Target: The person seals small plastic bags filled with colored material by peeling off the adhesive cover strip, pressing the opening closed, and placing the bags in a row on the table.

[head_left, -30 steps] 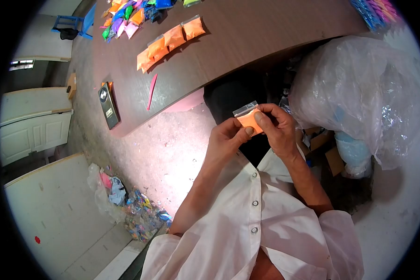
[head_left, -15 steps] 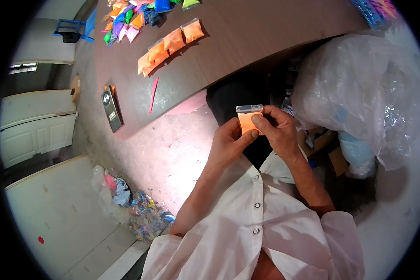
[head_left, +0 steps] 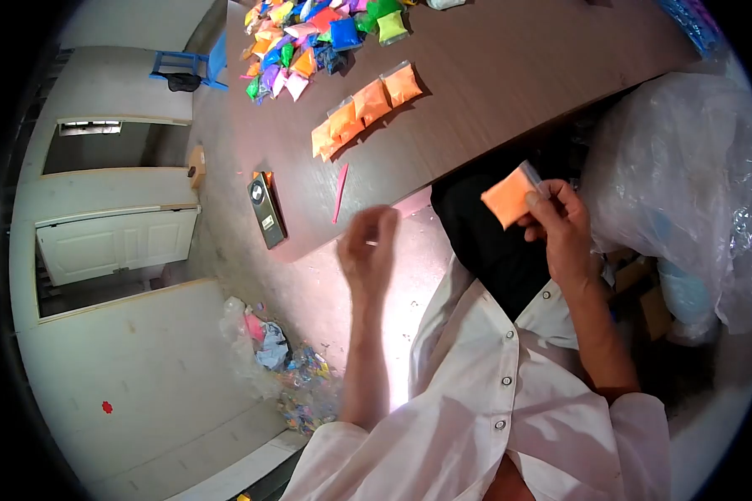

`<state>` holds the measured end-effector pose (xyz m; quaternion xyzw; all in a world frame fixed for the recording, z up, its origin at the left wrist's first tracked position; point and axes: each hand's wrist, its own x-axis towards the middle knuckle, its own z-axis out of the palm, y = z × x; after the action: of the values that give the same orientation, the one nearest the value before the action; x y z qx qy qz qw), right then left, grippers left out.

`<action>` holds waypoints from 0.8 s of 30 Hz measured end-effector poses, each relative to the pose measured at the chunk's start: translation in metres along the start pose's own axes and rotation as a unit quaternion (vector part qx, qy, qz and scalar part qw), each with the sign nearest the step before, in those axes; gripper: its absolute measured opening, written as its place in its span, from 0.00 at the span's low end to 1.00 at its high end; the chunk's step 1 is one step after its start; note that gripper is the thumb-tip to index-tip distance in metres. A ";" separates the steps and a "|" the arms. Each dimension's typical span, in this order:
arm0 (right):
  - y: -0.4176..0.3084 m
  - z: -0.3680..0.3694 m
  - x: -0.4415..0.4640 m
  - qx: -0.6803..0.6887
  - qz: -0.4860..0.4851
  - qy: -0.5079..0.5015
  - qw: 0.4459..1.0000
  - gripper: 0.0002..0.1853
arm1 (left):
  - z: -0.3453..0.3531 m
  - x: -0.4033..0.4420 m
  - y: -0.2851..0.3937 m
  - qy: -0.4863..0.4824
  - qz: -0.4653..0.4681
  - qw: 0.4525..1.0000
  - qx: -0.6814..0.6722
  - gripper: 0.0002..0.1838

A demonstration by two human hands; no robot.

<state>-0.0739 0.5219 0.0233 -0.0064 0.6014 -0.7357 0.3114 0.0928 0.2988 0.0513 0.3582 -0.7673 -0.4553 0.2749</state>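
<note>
My right hand (head_left: 562,224) pinches a small clear zip bag of orange material (head_left: 510,199) by its zip end, between thumb and fingers. The bag is tilted above my lap. My left hand (head_left: 366,246) is raised apart from it, close to the table's front edge and the pink stick (head_left: 341,193). Motion smears its fingers, so how far they are closed does not show. On the table, a slanting row of several similar orange bags (head_left: 371,103) lies beyond the stick.
A dark phone (head_left: 266,210) lies near the table's left corner. Many coloured packets (head_left: 309,37) are heaped at the back of the brown table (head_left: 493,92). A large clear plastic sack (head_left: 677,184) bulges at right. Scraps (head_left: 305,388) lie on the floor at left.
My left hand has let go of the orange bag and moved left toward the table edge. My right hand has carried the bag a little right and tilted it. The view has shifted left.
</note>
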 end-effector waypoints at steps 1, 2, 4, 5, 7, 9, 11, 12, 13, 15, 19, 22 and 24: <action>-0.002 -0.001 0.007 0.027 0.000 0.007 1.000 0.15 | -0.013 0.012 0.002 0.024 0.056 0.992 0.107 0.07; -0.004 0.000 0.013 0.036 -0.002 0.013 0.999 0.16 | -0.023 0.026 -0.001 0.052 0.082 0.978 0.183 0.08; -0.007 0.004 0.024 0.071 -0.002 0.026 0.997 0.16 | -0.037 0.045 -0.020 0.078 0.110 0.956 0.260 0.09; -0.008 0.006 0.028 0.103 -0.002 0.038 0.994 0.16 | -0.042 0.052 -0.032 0.079 0.139 0.933 0.323 0.10; -0.011 0.011 0.036 0.122 0.000 0.045 0.992 0.15 | -0.040 0.058 -0.034 0.078 0.172 0.904 0.384 0.11; -0.010 0.013 0.043 0.145 0.019 0.059 0.988 0.15 | -0.032 0.049 -0.033 0.063 0.166 0.895 0.409 0.12; -0.001 0.015 0.051 0.149 0.018 0.064 0.987 0.16 | -0.022 0.040 -0.029 0.045 0.175 0.888 0.422 0.14; 0.001 0.016 0.053 0.152 0.018 0.067 0.986 0.16 | -0.016 0.035 -0.025 0.040 0.193 0.887 0.419 0.15; 0.000 0.017 0.053 0.151 0.018 0.069 0.986 0.16 | -0.012 0.031 -0.022 0.036 0.211 0.885 0.414 0.17; -0.003 0.024 0.050 0.131 0.035 0.073 0.988 0.16 | -0.007 0.026 -0.018 0.020 0.219 0.882 0.416 0.20; 0.000 0.030 0.052 0.112 0.032 0.056 0.992 0.17 | -0.001 0.022 -0.017 -0.004 0.278 0.870 0.408 0.19; -0.001 0.035 0.049 0.124 0.032 0.054 0.990 0.16 | 0.002 0.023 -0.017 -0.016 0.290 0.882 0.371 0.12; 0.001 0.037 0.049 0.137 0.040 0.055 0.988 0.15 | 0.006 0.022 -0.014 -0.020 0.271 0.914 0.301 0.06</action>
<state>-0.0990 0.4664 0.0144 0.1008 0.5105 -0.7974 0.3055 0.0797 0.2795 0.0385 0.1932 -0.9409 -0.1182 0.2519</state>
